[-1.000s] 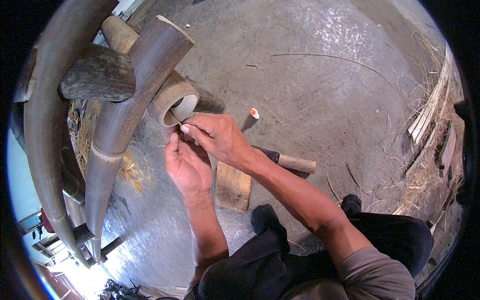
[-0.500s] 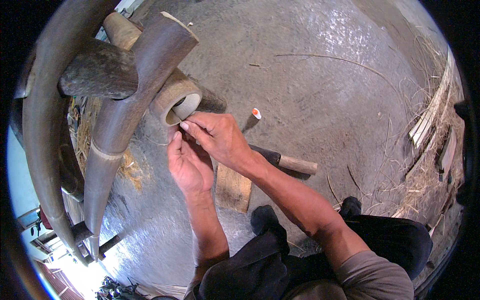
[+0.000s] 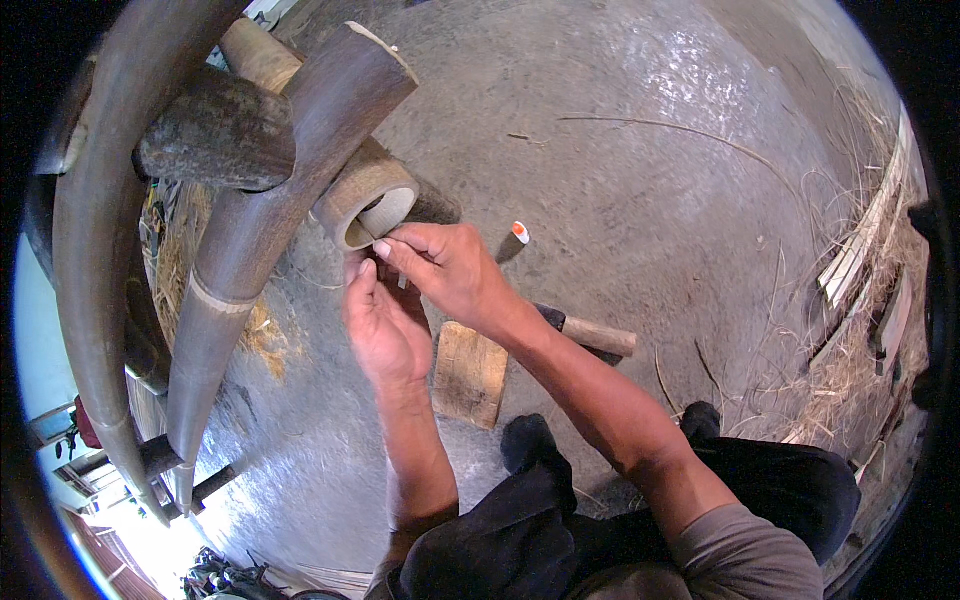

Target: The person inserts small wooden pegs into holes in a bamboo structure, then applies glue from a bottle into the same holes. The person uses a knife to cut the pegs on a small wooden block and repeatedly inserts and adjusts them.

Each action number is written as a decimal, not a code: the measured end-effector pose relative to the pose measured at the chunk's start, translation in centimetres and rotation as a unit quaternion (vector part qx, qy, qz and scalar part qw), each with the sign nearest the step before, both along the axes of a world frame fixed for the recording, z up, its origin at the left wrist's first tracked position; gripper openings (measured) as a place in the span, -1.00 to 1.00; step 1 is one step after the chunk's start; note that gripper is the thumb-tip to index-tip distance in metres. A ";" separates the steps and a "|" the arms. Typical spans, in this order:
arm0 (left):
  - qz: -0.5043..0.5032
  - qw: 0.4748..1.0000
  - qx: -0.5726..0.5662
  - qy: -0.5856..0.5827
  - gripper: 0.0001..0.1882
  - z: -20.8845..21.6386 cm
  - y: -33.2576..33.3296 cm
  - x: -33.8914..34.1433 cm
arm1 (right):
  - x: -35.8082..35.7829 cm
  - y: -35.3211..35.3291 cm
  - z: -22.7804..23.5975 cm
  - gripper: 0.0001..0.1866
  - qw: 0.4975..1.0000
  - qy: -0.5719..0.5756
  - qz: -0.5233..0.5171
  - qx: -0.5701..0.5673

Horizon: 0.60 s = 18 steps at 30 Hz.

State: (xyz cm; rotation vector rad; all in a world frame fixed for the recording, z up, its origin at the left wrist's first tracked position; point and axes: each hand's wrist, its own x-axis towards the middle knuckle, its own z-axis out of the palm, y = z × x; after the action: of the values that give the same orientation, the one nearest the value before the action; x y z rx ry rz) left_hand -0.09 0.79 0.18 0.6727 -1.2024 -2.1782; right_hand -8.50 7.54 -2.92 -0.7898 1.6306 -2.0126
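By the tube [image 3: 354, 184], the right hand [image 3: 448, 270] pinches a sliver [image 3: 368, 232], left hand's [image 3: 388, 338] hold unclear.

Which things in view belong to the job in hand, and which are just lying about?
Seemingly in use:
thin strip, pinched by the right hand
bamboo tube, left hand near its open end

Seemingly lying about:
wooden block
wooden-handled tool
small white-and-orange object
pale strips

Bamboo tube [image 3: 346, 196]: brown outside, paler within, thick-walled; its round cut end stands open, facing lower right.
Thin strip [image 3: 368, 231]: very slender, slanting across the tube's open mouth, lower end pinched by the right fingers [image 3: 384, 248]; farther end indistinct.
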 end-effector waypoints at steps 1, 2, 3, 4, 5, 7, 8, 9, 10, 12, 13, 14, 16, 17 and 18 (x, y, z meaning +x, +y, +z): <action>-0.008 1.000 -0.009 -0.001 -0.55 -0.1 0.0 0.0 | 0.1 -0.1 0.1 -0.77 1.000 0.015 -0.015 0.003; -0.014 1.000 -0.013 0.000 -0.56 -0.2 0.0 -0.1 | 0.3 -0.1 0.3 -0.78 0.999 0.032 -0.029 0.003; -0.019 1.000 -0.017 0.001 -0.56 -0.2 0.0 -0.1 | 0.4 -0.2 0.4 -0.78 0.999 0.037 -0.039 0.006; -0.021 1.000 -0.020 0.000 -0.56 -0.2 0.0 0.0 | 0.5 -0.2 0.5 -0.79 0.998 0.046 -0.050 0.007; -0.023 0.999 -0.023 0.000 -0.56 -0.2 0.1 0.0 | 0.7 -0.2 0.6 -0.79 0.996 0.061 -0.062 0.010; -0.026 0.999 -0.023 0.001 -0.57 -0.1 0.2 0.1 | 1.0 -0.3 0.7 -0.80 0.996 0.050 -0.074 0.006; -0.026 0.999 -0.019 0.004 -0.57 -0.1 0.2 0.1 | 1.1 -0.4 0.7 -0.80 0.995 0.053 -0.086 0.009; -0.032 0.999 -0.015 0.017 -0.58 -0.1 0.2 0.1 | 1.2 -0.5 0.7 -0.80 0.995 0.046 -0.089 0.001; -0.025 1.000 -0.013 0.005 -0.58 0.0 0.2 0.0 | 1.3 -0.6 0.7 -0.81 0.994 0.045 -0.097 -0.003; -0.022 1.000 -0.009 0.003 -0.60 0.0 0.2 0.0 | 1.3 -0.7 0.6 -0.81 0.993 0.049 -0.103 -0.009; -0.022 1.000 -0.008 0.004 -0.61 0.0 0.3 -0.1 | 1.3 -0.7 0.6 -0.82 0.993 0.055 -0.101 -0.011; -0.022 1.000 -0.008 0.005 -0.62 0.0 0.4 -0.1 | 1.2 -0.7 0.5 -0.82 0.993 0.061 -0.098 -0.012; -0.014 1.000 -0.004 0.006 -0.64 0.0 0.5 -0.2 | 1.2 -0.7 0.3 -0.84 0.993 0.065 -0.098 -0.017; -0.008 1.000 -0.001 0.005 -0.65 0.0 0.6 -0.2 | 1.2 -0.7 0.3 -0.84 0.993 0.067 -0.098 -0.012; -0.015 1.000 0.000 0.023 -0.66 0.0 0.7 -0.2 | 1.3 -0.8 0.3 -0.85 0.994 0.058 -0.097 -0.008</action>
State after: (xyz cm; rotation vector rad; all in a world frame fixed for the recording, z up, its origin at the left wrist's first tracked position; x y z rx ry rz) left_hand -0.29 1.47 0.15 0.6045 -1.1971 -2.2066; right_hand -7.21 6.78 -2.67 -0.7957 1.8209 -2.1508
